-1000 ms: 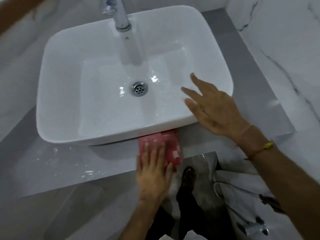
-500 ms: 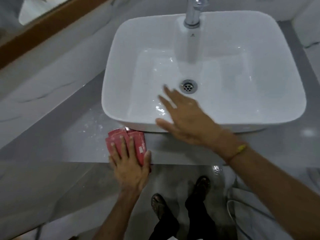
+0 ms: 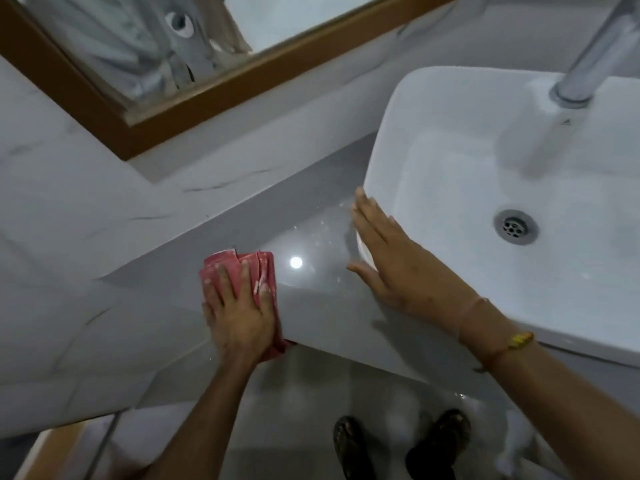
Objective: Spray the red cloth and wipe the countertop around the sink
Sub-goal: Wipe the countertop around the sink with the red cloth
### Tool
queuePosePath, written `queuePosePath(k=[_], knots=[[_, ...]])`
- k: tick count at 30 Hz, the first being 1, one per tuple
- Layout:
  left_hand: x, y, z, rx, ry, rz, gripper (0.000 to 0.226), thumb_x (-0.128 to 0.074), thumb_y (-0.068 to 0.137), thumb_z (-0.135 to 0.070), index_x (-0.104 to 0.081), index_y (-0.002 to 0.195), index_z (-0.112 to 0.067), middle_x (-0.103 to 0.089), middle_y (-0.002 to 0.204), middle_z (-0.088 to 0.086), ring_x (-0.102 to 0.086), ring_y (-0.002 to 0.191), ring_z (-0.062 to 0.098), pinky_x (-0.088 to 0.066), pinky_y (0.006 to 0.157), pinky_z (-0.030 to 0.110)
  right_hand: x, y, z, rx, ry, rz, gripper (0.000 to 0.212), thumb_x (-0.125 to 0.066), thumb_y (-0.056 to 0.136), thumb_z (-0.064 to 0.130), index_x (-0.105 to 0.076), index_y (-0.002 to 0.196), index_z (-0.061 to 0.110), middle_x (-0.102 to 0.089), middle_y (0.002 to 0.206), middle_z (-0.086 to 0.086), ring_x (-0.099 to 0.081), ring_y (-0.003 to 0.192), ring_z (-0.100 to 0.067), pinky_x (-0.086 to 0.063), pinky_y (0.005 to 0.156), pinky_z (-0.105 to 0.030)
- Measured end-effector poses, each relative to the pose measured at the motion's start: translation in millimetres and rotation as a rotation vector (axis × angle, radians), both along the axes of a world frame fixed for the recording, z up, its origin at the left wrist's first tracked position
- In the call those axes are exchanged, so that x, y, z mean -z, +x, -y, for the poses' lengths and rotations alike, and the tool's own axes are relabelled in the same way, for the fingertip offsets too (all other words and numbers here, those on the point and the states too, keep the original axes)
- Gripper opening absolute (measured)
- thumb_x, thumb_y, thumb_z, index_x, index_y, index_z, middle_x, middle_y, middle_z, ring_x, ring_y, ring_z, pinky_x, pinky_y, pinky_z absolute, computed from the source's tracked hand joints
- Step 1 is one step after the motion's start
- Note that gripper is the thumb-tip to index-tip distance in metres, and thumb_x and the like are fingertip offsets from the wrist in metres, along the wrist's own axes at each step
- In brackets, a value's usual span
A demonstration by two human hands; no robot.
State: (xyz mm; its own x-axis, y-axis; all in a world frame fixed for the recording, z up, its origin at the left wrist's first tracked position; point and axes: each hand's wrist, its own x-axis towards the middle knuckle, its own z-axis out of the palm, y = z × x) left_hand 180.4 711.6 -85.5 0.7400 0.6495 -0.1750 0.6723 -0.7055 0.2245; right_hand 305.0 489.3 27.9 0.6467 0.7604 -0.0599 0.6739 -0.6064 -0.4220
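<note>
A folded red cloth (image 3: 256, 268) lies flat on the grey countertop (image 3: 311, 237), left of the white vessel sink (image 3: 433, 161). My left hand (image 3: 239, 313) presses palm-down on the cloth, fingers spread over it, near the counter's front edge. My right hand (image 3: 398, 265) rests flat with fingers straight against the sink's left front corner, holding nothing. White specks dot the counter between the cloth and the sink. No spray bottle is in view.
A chrome tap (image 3: 588, 64) stands at the sink's back, above the drain (image 3: 516, 226). A wood-framed mirror (image 3: 194, 91) hangs on the marble wall at the back left. Below the counter edge my two feet (image 3: 401, 441) stand on the tiled floor.
My left hand slid the red cloth leftward along the counter, from under the sink's front to the open area at its left. My right hand moved to the sink's left corner.
</note>
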Motion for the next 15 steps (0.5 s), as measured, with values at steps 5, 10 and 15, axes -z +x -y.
queuePosePath(k=[5, 10, 15], knots=[[0, 49, -27, 0.083, 0.064, 0.019, 0.058, -0.018, 0.097, -0.046, -0.004, 0.150, -0.026, -0.007, 0.160, 0.016, -0.006, 0.145, 0.041, -0.006, 0.119, 0.054, -2, 2, -5, -0.020, -0.007, 0.019, 0.071, -0.037, 0.098, 0.038, 0.001, 0.150, 0.008, 0.013, 0.161, -0.008, 0.005, 0.149, -0.018, -0.012, 0.123, -0.033], [-6, 114, 2, 0.275, 0.137, 0.017, 0.056, -0.018, 0.098, -0.035, -0.008, 0.150, -0.016, -0.012, 0.159, 0.020, -0.006, 0.146, 0.037, -0.004, 0.120, 0.052, -4, 2, -6, -0.007, -0.006, 0.001, 0.072, -0.038, 0.098, 0.037, 0.003, 0.150, 0.009, 0.014, 0.161, -0.005, 0.006, 0.149, -0.015, -0.008, 0.118, -0.023], [0, 81, 69, 0.486, 0.057, 0.048, 0.056, -0.008, 0.099, -0.041, 0.003, 0.150, -0.022, 0.001, 0.162, 0.011, 0.010, 0.148, 0.031, -0.004, 0.121, 0.047, -6, 3, -5, -0.029, -0.007, 0.016, 0.068, -0.039, 0.098, 0.032, -0.003, 0.150, 0.005, 0.010, 0.161, -0.010, 0.004, 0.149, -0.018, -0.007, 0.122, -0.027]])
